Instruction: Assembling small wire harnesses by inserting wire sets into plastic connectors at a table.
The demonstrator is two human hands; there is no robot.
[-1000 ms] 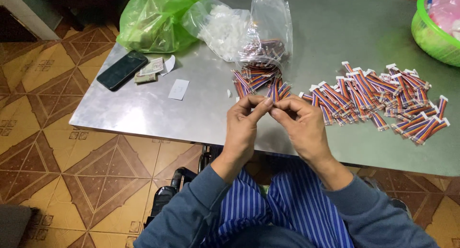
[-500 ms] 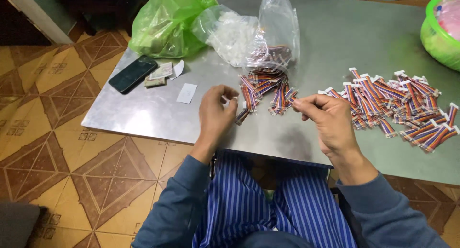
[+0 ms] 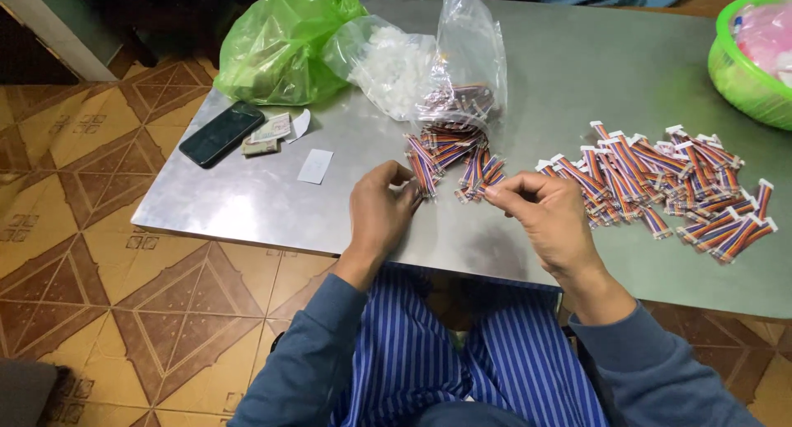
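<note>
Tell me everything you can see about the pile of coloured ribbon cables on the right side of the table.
The pile of ribbon cables is a loose heap of short flat multicoloured wire strips, striped red, orange, blue and purple, most ending in small white connectors. They lie scattered and overlapping on the grey metal table, pointing various ways. The right hand is at the pile's left edge; whether it touches is unclear.

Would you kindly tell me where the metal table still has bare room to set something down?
Bare patches: the near-left corner of the table below the phone, and the stretch between the clear bag and green basket. It is crowded around the cable pile and green bag.
</note>
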